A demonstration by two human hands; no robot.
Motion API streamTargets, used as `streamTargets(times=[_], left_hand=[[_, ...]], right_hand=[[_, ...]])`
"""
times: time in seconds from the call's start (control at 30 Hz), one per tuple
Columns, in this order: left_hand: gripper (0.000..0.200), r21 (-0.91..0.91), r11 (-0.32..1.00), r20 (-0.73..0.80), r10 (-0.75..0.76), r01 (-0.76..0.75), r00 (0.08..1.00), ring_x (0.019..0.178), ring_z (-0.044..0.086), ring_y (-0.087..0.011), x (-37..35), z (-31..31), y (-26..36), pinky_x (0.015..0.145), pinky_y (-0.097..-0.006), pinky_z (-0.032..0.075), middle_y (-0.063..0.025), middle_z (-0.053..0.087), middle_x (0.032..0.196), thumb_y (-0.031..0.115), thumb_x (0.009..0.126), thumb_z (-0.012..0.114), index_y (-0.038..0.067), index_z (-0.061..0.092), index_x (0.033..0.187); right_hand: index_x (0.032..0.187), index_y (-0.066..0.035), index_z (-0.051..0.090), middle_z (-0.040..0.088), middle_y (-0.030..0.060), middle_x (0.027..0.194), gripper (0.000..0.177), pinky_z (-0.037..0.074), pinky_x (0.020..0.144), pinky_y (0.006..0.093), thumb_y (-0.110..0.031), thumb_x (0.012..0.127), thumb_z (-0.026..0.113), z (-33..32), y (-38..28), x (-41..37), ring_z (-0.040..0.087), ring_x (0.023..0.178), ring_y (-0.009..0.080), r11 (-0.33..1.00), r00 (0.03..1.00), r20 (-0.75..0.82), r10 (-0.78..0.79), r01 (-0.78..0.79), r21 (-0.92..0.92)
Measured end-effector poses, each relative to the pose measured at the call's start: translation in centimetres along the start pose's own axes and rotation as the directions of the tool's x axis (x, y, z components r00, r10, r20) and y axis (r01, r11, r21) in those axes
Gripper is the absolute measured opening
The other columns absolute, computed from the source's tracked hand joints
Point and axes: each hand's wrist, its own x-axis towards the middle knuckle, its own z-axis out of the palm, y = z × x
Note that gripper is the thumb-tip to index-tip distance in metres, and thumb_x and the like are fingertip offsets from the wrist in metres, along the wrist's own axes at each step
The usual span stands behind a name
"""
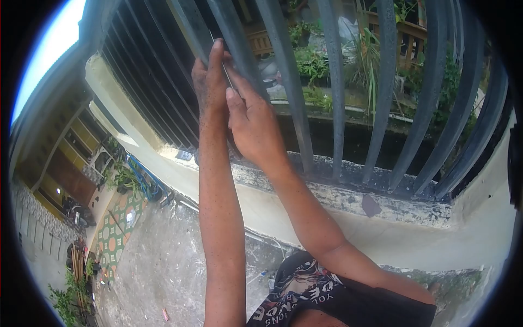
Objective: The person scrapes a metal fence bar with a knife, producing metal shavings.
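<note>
My left hand (210, 82) is raised to a dark grey metal bar (239, 46) of the window grille, fingers closed around its edge. My right hand (255, 120) is just beside it, thumb up and fingers curled behind the bar. Between the two hands runs a thin pale strip (227, 75), seen almost edge-on and tilted along the bar. Both thumbs press against it. Its exact kind cannot be made out. Dark dusty marks cover the left hand. The fingertips behind the bar are partly hidden.
More grille bars (338, 92) curve away to the right above a worn, paint-flaked sill (327, 193). A small purplish-brown flat piece (371, 206) lies on the sill. Plants (313, 65) grow behind the bars. Below are a concrete floor (158, 256), a blue hose (147, 182) and patterned tiles (117, 229).
</note>
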Motion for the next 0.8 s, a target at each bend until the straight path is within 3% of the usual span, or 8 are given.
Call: streamTargets(times=[0.1, 0.23, 0.4, 0.5, 0.63, 0.67, 0.7, 0.8], left_hand=[[0.051, -0.225, 0.974, 0.082, 0.014, 0.005, 0.997, 0.087, 0.063, -0.0201, 0.7, -0.2, -0.5, 0.085, -0.0360, 0.049, -0.0085, 0.066, 0.093, 0.053, 0.096, 0.062, 0.003, 0.068, 0.103], [0.054, -0.014, 1.000, -0.016, 0.018, -0.018, 1.000, 0.081, 0.063, -0.0195, -0.5, 0.3, 0.5, 0.079, -0.0341, 0.050, -0.0075, 0.065, 0.087, 0.056, 0.096, 0.061, 0.003, 0.067, 0.101], [0.057, -0.032, 0.997, -0.026, 0.062, -0.063, 0.998, 0.083, 0.062, -0.0185, -0.5, 0.4, 0.8, 0.077, -0.0347, 0.049, -0.0079, 0.065, 0.088, 0.058, 0.095, 0.062, 0.002, 0.067, 0.099], [0.057, -0.071, 0.996, 0.007, 0.059, -0.059, 0.998, 0.083, 0.061, -0.0185, 0.1, 0.1, -0.2, 0.078, -0.0348, 0.048, -0.0077, 0.064, 0.088, 0.058, 0.095, 0.062, 0.002, 0.067, 0.098], [0.056, -0.061, 0.995, 0.000, 0.079, -0.079, 0.997, 0.084, 0.061, -0.0187, -0.4, 0.2, 0.9, 0.079, -0.0349, 0.048, -0.0074, 0.064, 0.087, 0.059, 0.094, 0.063, 0.003, 0.066, 0.096], [0.059, -0.019, 0.997, 0.005, 0.069, -0.069, 0.998, 0.080, 0.063, -0.0120, -0.4, 0.0, 0.7, 0.075, -0.0276, 0.052, -0.0030, 0.065, 0.089, 0.056, 0.096, 0.064, 0.002, 0.067, 0.120], [0.059, -0.029, 0.997, 0.000, 0.066, -0.066, 0.998, 0.080, 0.063, -0.0120, -0.2, -0.2, 0.4, 0.075, -0.0276, 0.052, -0.0030, 0.065, 0.089, 0.056, 0.096, 0.064, 0.002, 0.067, 0.120], [0.062, -0.215, 0.977, 0.079, 0.005, 0.012, 0.997, 0.090, 0.063, -0.0159, 0.5, -0.4, -0.1, 0.090, -0.0349, 0.049, -0.0056, 0.065, 0.091, 0.060, 0.092, 0.067, 0.003, 0.068, 0.117]], right_hand=[[0.157, -0.016, 0.044, 0.060, 0.0157, 0.142, 0.047, 0.053, 0.082, 0.0387, -0.028, 0.111, 0.042, 0.6, 0.3, 0.4, 0.062, 0.080, 0.0191, 0.996, 0.999, 0.001, -0.052, 0.052, 0.069], [0.157, -0.013, 0.044, 0.068, 0.0140, 0.124, 0.048, 0.052, 0.078, 0.0366, -0.029, 0.111, 0.042, 0.4, -0.5, 0.5, 0.060, 0.077, 0.0155, 0.997, 0.997, 0.026, 0.068, -0.069, 0.042], [0.158, -0.013, 0.042, 0.069, 0.0137, 0.115, 0.049, 0.051, 0.078, 0.0354, -0.030, 0.112, 0.040, 0.3, -0.1, 0.7, 0.057, 0.075, 0.0136, 0.999, 1.000, 0.023, -0.008, 0.007, 0.051], [0.157, -0.009, 0.040, 0.049, 0.0231, 0.153, 0.050, 0.038, 0.117, 0.0534, -0.031, 0.111, 0.040, -0.1, -1.4, 0.3, 0.051, 0.136, 0.0450, 0.987, 0.991, 0.098, 0.093, -0.104, 0.122], [0.159, -0.010, 0.036, 0.047, 0.0234, 0.154, 0.052, 0.038, 0.118, 0.0525, -0.031, 0.112, 0.038, -0.1, -1.2, 1.0, 0.051, 0.136, 0.0451, 0.992, 0.994, 0.105, 0.038, -0.051, 0.118], [0.159, -0.010, 0.036, 0.047, 0.0235, 0.154, 0.052, 0.038, 0.118, 0.0523, -0.031, 0.112, 0.038, -0.2, -1.4, 0.9, 0.051, 0.136, 0.0450, 0.992, 0.992, 0.108, 0.057, -0.069, 0.110], [0.159, -0.011, 0.035, 0.046, 0.0236, 0.155, 0.052, 0.038, 0.118, 0.0521, -0.031, 0.112, 0.038, -0.2, -1.5, 0.9, 0.051, 0.136, 0.0450, 0.991, 0.991, 0.112, 0.077, -0.088, 0.101], [0.159, -0.011, 0.036, 0.046, 0.0241, 0.155, 0.051, 0.037, 0.119, 0.0530, -0.030, 0.112, 0.038, -0.1, -1.7, 0.9, 0.050, 0.137, 0.0454, 0.992, 0.991, 0.123, 0.048, -0.062, 0.114]])
